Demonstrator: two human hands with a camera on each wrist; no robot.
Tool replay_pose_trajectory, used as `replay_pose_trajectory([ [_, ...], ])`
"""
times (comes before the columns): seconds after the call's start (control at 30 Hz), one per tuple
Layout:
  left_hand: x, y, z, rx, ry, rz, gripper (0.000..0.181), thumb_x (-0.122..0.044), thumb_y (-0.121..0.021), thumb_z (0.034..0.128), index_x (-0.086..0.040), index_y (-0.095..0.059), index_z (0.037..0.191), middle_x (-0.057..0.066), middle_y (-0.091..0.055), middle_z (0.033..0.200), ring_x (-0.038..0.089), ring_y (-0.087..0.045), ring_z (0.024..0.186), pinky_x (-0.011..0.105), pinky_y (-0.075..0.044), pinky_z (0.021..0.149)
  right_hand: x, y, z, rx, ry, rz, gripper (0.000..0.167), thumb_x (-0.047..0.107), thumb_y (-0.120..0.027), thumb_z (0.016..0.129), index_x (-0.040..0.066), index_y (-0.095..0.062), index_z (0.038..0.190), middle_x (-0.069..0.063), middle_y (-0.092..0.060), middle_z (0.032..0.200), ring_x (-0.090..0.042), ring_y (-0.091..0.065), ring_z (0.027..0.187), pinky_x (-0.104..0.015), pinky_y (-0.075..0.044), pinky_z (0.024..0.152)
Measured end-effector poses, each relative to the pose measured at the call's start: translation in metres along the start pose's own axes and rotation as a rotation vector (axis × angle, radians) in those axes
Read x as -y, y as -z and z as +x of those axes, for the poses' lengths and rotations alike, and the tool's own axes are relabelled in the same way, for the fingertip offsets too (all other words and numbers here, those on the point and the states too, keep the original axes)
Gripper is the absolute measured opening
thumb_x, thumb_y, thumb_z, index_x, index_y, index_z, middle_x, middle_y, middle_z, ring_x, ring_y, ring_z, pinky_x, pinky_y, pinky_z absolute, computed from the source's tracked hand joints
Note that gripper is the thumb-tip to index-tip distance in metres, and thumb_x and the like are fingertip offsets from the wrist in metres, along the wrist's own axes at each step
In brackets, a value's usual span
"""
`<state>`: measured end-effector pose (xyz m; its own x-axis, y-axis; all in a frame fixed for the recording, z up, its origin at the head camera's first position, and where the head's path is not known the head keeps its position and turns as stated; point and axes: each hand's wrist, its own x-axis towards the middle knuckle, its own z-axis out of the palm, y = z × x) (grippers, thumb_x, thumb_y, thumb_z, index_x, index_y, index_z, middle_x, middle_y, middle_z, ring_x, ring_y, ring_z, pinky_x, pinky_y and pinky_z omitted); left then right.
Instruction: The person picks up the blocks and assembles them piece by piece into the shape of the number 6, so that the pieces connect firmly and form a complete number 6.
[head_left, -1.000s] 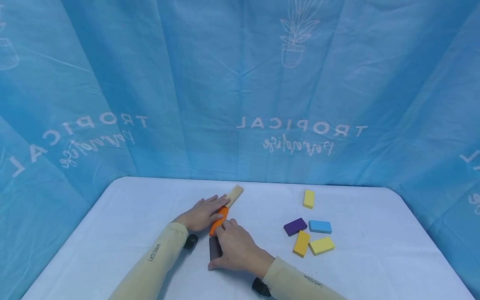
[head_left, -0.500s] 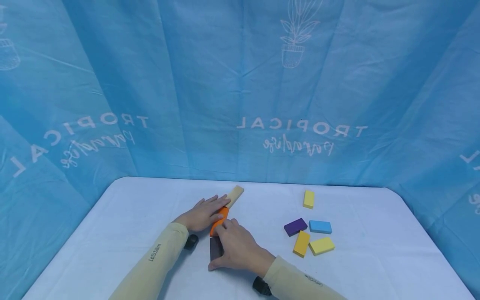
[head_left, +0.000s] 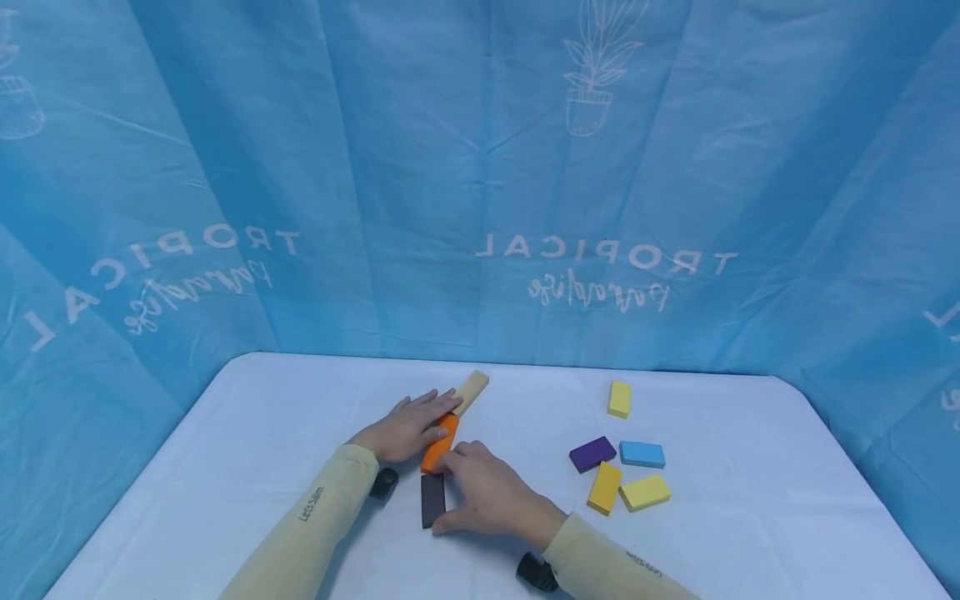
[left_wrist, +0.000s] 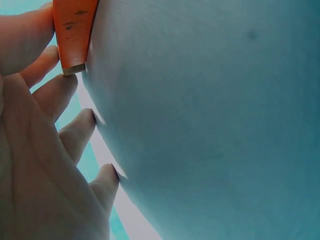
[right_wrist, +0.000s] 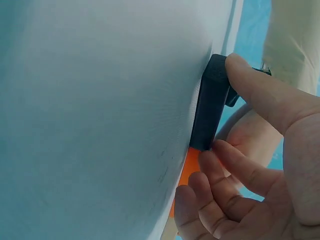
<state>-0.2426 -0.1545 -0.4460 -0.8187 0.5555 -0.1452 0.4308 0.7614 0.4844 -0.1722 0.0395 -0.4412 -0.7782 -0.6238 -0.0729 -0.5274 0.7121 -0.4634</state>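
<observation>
A black block (head_left: 432, 500), an orange block (head_left: 438, 450) and a plain wood-coloured block (head_left: 472, 392) lie end to end in a slightly bent line on the white table. My left hand (head_left: 405, 432) rests with fairly straight fingers at the joint of the wood-coloured and orange blocks, its thumb at the orange one. In the left wrist view, the fingertips are beside one end of the orange block (left_wrist: 77, 37). My right hand (head_left: 491, 496) holds the black block (right_wrist: 209, 105) lengthwise, thumb at its near corner, index fingertip at the end beside the orange block.
To the right lie a purple block (head_left: 592, 454), a blue block (head_left: 642, 454), an amber block (head_left: 604, 487) and a yellow block (head_left: 645, 492). Another yellow block (head_left: 618, 399) lies farther back. A blue printed curtain (head_left: 420, 208) hangs behind the white table (head_left: 750, 500).
My right hand has drawn slightly to the right, so more of the black block's top shows. The left hand and the blocks are essentially still.
</observation>
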Motion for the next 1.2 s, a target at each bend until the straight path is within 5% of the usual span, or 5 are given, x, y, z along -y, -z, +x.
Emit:
replay_pose_trajectory([
  [1.2, -0.0013, -0.0007, 0.0015, 0.001, 0.036, -0.004, 0.056, -0.027, -0.050, 0.1063, -0.017, -0.034, 0.159, 0.009, -0.029, 0.164, 0.035, -0.019, 0.152, 0.061, -0.009, 0.120, -0.0004, 0.0071, -0.0048, -0.012, -0.010, 0.047, 0.065, 0.046, -0.088, 0.075, 0.016, -0.065, 0.128, 0.006, -0.063, 0.116, -0.009, -0.053, 0.109, -0.029, -0.050, 0.096],
])
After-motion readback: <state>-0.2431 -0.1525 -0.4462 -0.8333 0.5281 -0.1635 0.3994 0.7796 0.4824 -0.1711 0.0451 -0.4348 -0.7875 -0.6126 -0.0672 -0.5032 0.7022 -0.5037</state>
